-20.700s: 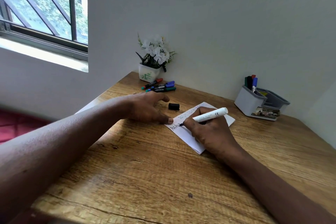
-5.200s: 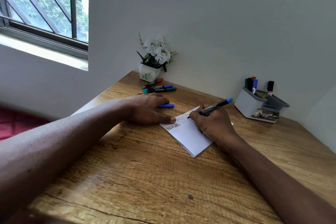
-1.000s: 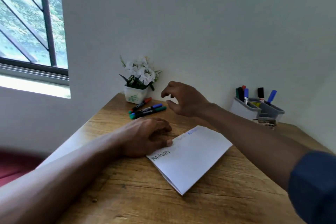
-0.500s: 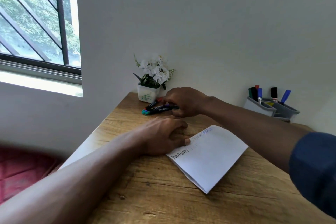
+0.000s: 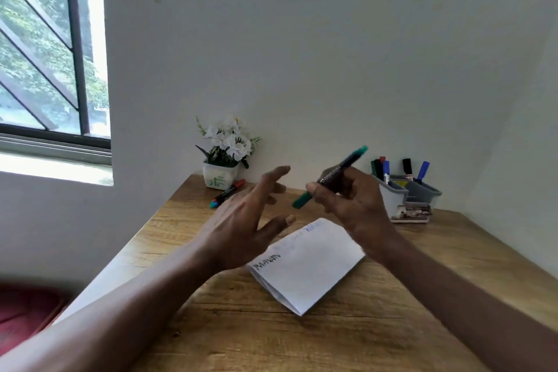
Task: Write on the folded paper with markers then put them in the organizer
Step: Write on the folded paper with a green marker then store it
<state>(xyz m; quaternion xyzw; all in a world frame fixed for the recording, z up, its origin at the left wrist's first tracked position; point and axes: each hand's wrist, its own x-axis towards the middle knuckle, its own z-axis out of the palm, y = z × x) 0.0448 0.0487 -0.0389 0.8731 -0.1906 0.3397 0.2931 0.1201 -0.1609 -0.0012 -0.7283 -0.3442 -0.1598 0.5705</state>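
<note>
A folded white paper [image 5: 311, 263] lies on the wooden desk with black writing at its near-left end and blue writing at its far edge. My right hand [image 5: 353, 199] holds a green marker [image 5: 332, 175] above the paper's far side, its cap on and pointing toward my left hand. My left hand [image 5: 250, 220] hovers open just left of the marker, fingers spread, lifted off the paper. The grey organizer [image 5: 422, 193] stands at the back right and holds several markers. Two loose markers [image 5: 228, 192], red and blue, lie by the flower pot.
A small white pot of white flowers [image 5: 225, 154] stands against the back wall at the desk's far left corner. A window is on the left wall. The desk's left edge runs close beside my left forearm.
My right hand has picked the green marker out of the pile by the pot and brought it back over the paper. My left hand has lifted off the paper and opened toward the marker.
</note>
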